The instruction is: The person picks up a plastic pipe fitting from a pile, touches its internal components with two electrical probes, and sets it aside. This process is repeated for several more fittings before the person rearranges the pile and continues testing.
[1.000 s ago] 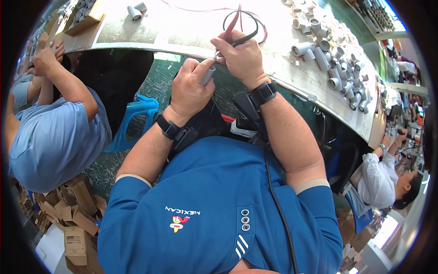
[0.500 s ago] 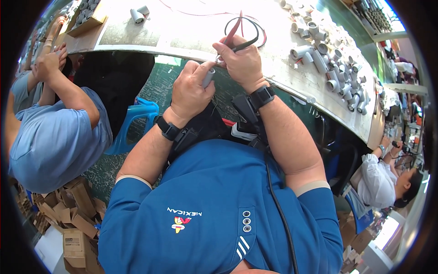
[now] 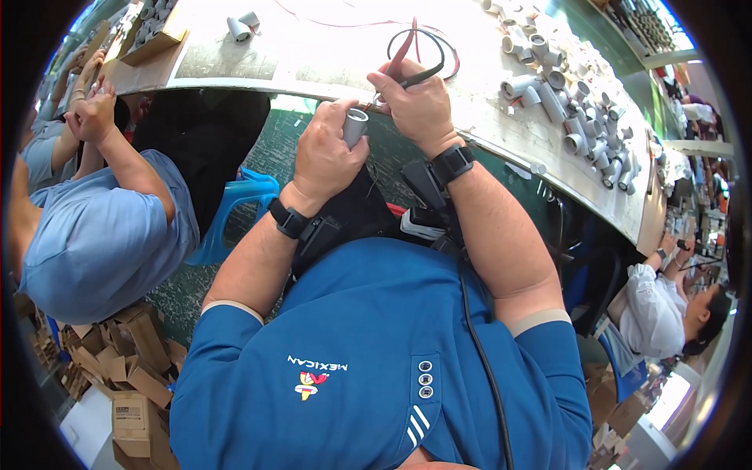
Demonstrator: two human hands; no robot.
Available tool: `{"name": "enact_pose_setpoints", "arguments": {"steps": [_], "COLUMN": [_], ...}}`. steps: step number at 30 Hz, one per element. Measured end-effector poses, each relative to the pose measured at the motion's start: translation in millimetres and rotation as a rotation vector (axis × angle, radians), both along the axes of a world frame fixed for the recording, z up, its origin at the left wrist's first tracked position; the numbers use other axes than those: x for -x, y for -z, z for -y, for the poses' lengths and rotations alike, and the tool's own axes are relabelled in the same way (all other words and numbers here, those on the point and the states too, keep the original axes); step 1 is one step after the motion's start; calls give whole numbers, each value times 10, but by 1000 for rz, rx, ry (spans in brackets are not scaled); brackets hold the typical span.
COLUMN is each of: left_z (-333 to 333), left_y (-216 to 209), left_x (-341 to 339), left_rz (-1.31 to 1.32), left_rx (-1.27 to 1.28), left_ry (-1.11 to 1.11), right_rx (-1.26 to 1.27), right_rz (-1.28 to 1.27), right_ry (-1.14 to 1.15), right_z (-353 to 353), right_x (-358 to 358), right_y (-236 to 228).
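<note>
My left hand (image 3: 323, 153) is wrapped round a short grey plastic tube (image 3: 355, 129), its round open end tipped up toward me. A thin reddish wire shows beside the tube's far side. Close to it on the right, my right hand (image 3: 417, 102) is closed on a red and a black test probe (image 3: 401, 63), held together with their metal tips toward the tube. Fingers partly hide the tips, so I cannot tell whether they touch the wire. Red and black leads (image 3: 454, 59) loop behind this hand on the white table (image 3: 313, 59).
Many grey tubes (image 3: 576, 117) lie heaped on the table's right side. Two more grey tubes (image 3: 239, 30) lie at the far left, near a box of tubes (image 3: 157, 35). A co-worker in light blue (image 3: 102, 227) sits left, beside a blue stool (image 3: 235, 207). Cardboard boxes (image 3: 137, 407) fill the lower left.
My left hand has turned the tube so its open end now faces up toward me. My right hand stays nearly in place with the probes. The co-worker's hands on the left have shifted slightly.
</note>
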State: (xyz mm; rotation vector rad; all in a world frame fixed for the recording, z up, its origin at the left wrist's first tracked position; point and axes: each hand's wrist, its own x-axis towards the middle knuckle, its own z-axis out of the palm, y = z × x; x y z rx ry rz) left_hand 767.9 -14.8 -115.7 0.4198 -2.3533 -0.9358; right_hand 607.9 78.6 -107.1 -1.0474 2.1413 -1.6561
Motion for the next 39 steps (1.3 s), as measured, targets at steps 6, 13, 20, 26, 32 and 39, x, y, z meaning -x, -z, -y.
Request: {"name": "enact_pose_setpoints", "arguments": {"steps": [6,13,20,26,32,39], "left_z": [40,6,-38,215,1584,1732], "left_y": [-29,-22,-58,-340,-548,-856], "left_x": [30,4,-32,20,504,1664], "left_rz": [-4,-4,43,59,76,312], "left_rx": [13,90,75,-31,-285,649], "left_ry": [1,-6,12,-36,-249,-261], "right_rx": [23,-3,96,101,171,134], "right_rz": [-21,-177,54,231,454,347], "right_ry": [-13,22,8,-10,45,66], "right_z": [40,-28,-10,-178,-630,-826], "right_x": [29,10,-63,114,444,510], "right_y": [11,-22,12,-150,-275,-103]}}
